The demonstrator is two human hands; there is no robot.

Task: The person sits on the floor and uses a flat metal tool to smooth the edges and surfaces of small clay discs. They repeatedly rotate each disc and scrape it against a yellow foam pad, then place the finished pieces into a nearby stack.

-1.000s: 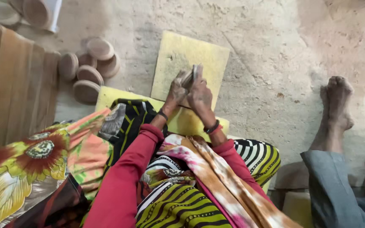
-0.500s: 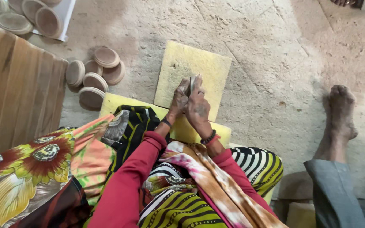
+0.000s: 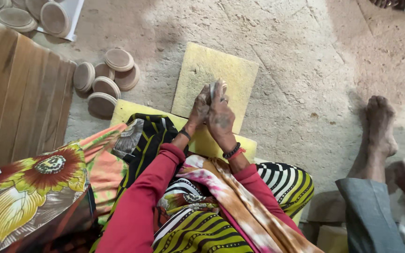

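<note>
Yellow foam pad, flat and rectangular, lay on the rough concrete floor. Over it, both hands pressed together on a small round wooden disc, held upright on edge w/ only its rim showing. Left hand cupped one side, fingers closed on it; right hand clamped the other side. Stack of similar round wooden discs sat on the floor, well apart to the left, near wooden planks. Another person's bare foot rested at right.
</note>
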